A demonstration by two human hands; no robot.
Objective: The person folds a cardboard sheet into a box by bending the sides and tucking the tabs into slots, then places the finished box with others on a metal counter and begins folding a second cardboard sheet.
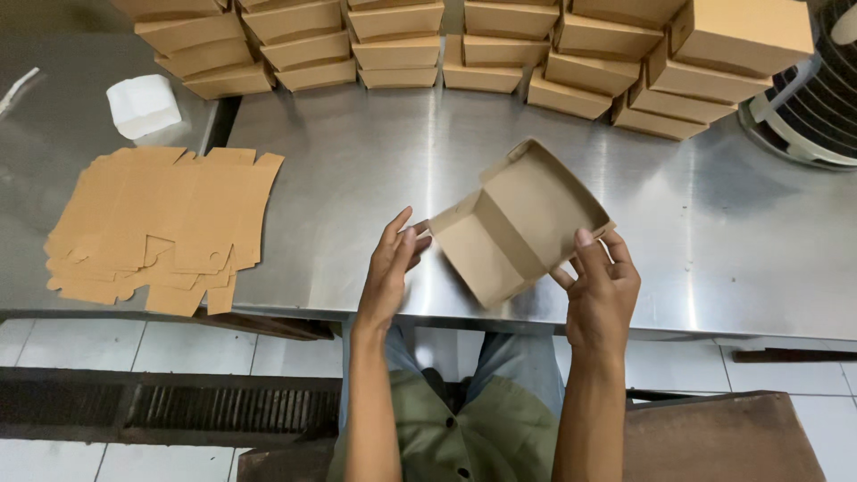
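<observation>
right hand grips half-folded box at near right edge; left hand flat, fingers straight, touching its left flap.

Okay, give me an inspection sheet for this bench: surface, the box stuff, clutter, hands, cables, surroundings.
Surface: steel table, shiny, with streaky reflections.
Job's things: half-folded box, open and tilted, above the table; flat blanks stacked at left; finished boxes stacked in rows along the far edge.
Clutter: white block at far left.
Hands: left hand flat against the box's left flap; right hand gripping its right edge.
Cables: nothing seen.
Surroundings: fan guard at right; tiled floor with a drain grate; brown board beside the person's legs.
</observation>
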